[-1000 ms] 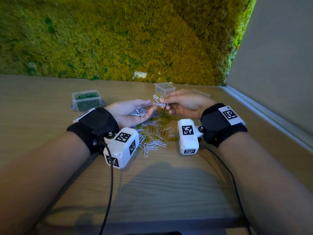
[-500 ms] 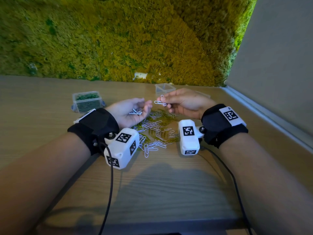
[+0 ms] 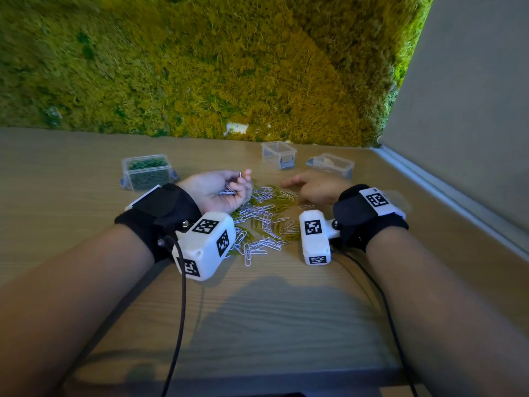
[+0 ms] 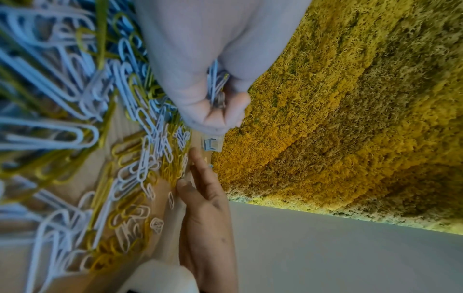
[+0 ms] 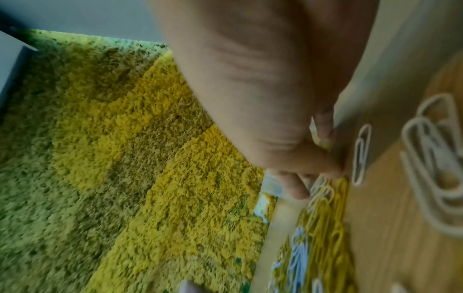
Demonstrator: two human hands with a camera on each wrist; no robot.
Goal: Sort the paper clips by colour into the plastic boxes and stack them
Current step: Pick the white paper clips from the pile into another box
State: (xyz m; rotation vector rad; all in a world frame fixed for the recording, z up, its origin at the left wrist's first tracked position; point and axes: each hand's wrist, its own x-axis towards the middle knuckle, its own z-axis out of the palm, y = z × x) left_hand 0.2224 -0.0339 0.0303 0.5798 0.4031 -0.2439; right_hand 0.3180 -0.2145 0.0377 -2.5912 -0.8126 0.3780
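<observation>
A pile of white and yellow paper clips [image 3: 264, 214] lies on the wooden table between my hands. My left hand [image 3: 233, 186] is palm up at the pile's left edge, its fingers curled round several white paper clips [image 4: 215, 87]. My right hand [image 3: 297, 188] is down at the pile's far right edge, with its fingertips [image 5: 299, 190] touching loose clips on the table and nothing held that I can see. A clear box full of green clips [image 3: 147, 172] stands at the back left. An empty clear box [image 3: 279, 154] stands behind the pile.
A second clear plastic piece [image 3: 332, 165], a lid or a shallow box, lies behind my right hand. A moss wall [image 3: 200, 67] closes the back of the table and a grey wall [image 3: 463, 124] the right side. Cables run from both wrist cameras toward the front edge.
My right hand held a white clip up by my left fingers and has since dropped to the pile without it. My left hand has curled closer round its clips.
</observation>
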